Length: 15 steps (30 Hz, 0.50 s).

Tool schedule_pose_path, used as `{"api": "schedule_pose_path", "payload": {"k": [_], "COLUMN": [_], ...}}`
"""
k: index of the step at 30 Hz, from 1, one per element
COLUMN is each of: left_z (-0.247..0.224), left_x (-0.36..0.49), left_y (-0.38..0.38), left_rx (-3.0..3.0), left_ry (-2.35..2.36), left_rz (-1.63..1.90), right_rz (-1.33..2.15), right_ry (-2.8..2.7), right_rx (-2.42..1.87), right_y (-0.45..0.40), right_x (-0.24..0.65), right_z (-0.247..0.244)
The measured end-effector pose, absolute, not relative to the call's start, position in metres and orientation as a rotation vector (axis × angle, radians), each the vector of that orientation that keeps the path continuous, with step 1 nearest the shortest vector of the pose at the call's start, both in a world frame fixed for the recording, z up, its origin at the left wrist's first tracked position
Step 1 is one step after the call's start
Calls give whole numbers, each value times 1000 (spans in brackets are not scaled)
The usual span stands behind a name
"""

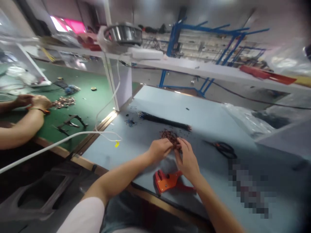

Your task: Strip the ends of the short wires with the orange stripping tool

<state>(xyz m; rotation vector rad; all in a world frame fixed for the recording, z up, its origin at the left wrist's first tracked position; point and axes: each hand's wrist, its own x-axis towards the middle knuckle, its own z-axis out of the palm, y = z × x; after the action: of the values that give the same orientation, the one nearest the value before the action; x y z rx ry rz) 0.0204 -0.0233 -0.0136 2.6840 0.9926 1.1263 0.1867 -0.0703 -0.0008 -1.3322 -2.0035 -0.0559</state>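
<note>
A loose pile of small reddish-brown pieces lies on the blue-grey table. My left hand is at the pile's lower left edge, its fingers bent together; whatever they may hold is too small to name. Against the pile's right side is my right hand, with thumb and fingers apart around some pieces. Just below the hands rests an orange and red hand tool. Behind the pile lies a bundle of black cables.
Black-handled scissors lie to the right. A white cable crosses at left, near a yellow tag. A shelf edge spans the back. Another person's hands are at the green table.
</note>
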Motion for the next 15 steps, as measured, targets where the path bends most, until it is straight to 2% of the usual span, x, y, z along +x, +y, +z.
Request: {"api": "schedule_pose_path", "payload": {"k": [6, 15], "left_z": [-22, -7], "left_x": [28, 20], "left_y": [-29, -33], "left_rx": [2823, 2795], "left_ry": [935, 902], "left_rz": [945, 747], "right_rz": [7, 15], "right_ry": [-2081, -2076], "right_rx": [-1218, -1297], "right_y": [-71, -74], "right_x": [199, 200], "right_z": [-23, -14]}}
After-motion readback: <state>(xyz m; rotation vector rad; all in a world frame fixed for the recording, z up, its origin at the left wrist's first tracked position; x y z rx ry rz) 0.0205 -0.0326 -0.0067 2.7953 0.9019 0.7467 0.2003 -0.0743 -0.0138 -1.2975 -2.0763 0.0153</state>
